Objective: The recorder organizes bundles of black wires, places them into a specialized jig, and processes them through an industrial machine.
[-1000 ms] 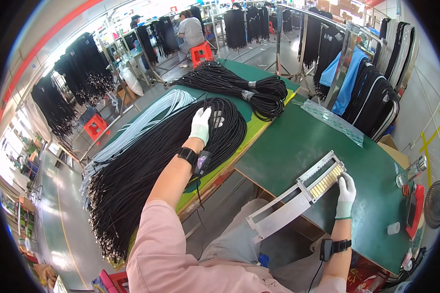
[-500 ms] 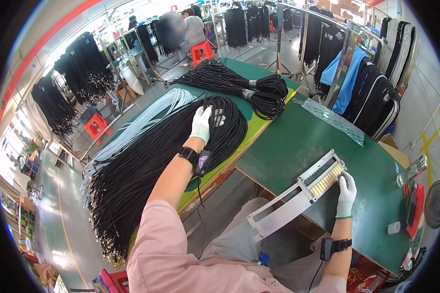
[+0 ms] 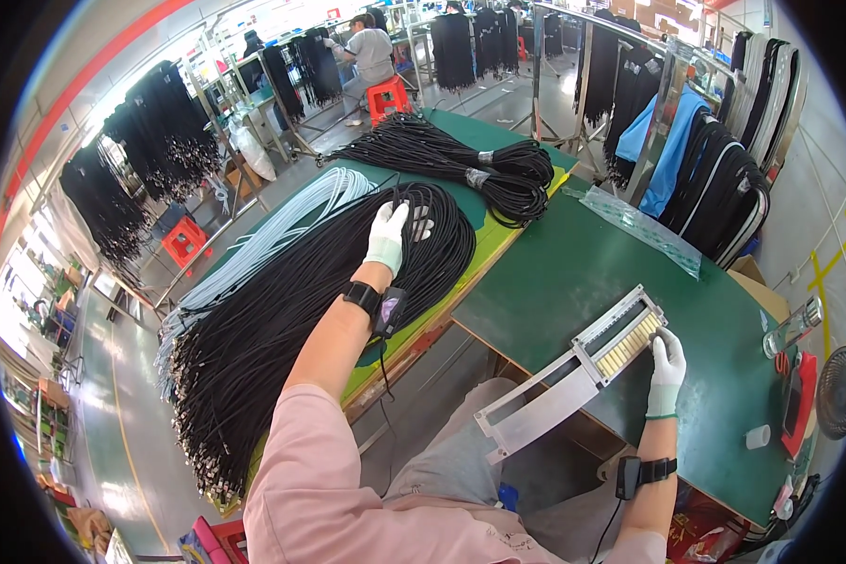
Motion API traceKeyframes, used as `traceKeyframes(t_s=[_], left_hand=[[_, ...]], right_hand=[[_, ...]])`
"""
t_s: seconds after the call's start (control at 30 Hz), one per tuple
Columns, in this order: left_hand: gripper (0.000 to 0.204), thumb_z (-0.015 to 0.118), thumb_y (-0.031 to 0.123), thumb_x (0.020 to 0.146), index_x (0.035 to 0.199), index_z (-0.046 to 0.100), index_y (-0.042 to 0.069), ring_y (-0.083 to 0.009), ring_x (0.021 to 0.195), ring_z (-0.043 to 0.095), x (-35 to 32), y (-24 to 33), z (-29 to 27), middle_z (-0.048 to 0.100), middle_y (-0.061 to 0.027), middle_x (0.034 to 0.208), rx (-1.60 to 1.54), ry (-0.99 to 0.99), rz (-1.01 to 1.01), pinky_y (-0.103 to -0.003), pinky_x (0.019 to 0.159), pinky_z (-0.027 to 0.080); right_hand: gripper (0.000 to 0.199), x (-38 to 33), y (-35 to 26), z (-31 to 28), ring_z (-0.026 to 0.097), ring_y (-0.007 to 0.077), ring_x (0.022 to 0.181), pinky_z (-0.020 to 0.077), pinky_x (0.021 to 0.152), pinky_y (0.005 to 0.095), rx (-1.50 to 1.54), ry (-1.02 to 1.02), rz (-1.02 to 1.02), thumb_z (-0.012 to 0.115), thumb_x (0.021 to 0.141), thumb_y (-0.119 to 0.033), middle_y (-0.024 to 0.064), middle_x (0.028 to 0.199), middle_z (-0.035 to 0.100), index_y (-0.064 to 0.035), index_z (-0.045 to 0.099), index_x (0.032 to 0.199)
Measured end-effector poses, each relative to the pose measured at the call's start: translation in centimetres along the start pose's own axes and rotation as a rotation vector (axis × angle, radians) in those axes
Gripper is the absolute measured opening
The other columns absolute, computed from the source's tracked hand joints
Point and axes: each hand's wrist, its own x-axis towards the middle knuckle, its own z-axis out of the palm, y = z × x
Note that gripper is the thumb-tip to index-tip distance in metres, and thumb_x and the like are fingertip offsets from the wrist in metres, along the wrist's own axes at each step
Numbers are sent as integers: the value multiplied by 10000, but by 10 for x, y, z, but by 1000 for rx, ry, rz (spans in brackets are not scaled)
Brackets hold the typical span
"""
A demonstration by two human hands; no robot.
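Note:
My left hand [image 3: 386,235], in a white glove, rests on the looped end of a large bundle of black cables [image 3: 301,310] at the left. Its fingers are curled round cable there, though their tips are partly hidden. On the green table to the right lies a long metal fixture [image 3: 547,414] with a row of pale yellow slotted blocks [image 3: 627,348]. One end of it juts past the table's edge over my lap. My gloved right hand [image 3: 666,368] pinches the fixture's right edge beside the blocks, thumb and fingers together.
Light blue cables [image 3: 301,216] lie beyond the black bundle. Tied black cable coils [image 3: 508,179] sit at the far table end. A clear plastic sheet [image 3: 639,230], a glass bottle [image 3: 792,329], a white cup [image 3: 758,438] and a small fan [image 3: 838,390] are at the right.

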Motion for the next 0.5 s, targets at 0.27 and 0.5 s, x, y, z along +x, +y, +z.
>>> traceKeyframes(t_s=[0.27,0.5], left_hand=[[250,593,117,944,1130,503,-25,-255,796,688,2,-2,-1,659,-157,1006,64,-50,18,-345,667,589],[264,668,59,881,1082,527,-35,-228,801,683,8,-7,-6,660,-127,970,127,-59,32,-334,686,591]], right_hand=[[249,-1,-1,2,594,122,973,481,871,252,-20,11,-21,539,961,-61,58,1058,634,40,595,1181],[266,-1,-3,2,586,134,1006,466,913,256,-16,-7,20,518,954,-32,70,1086,625,57,579,1197]])
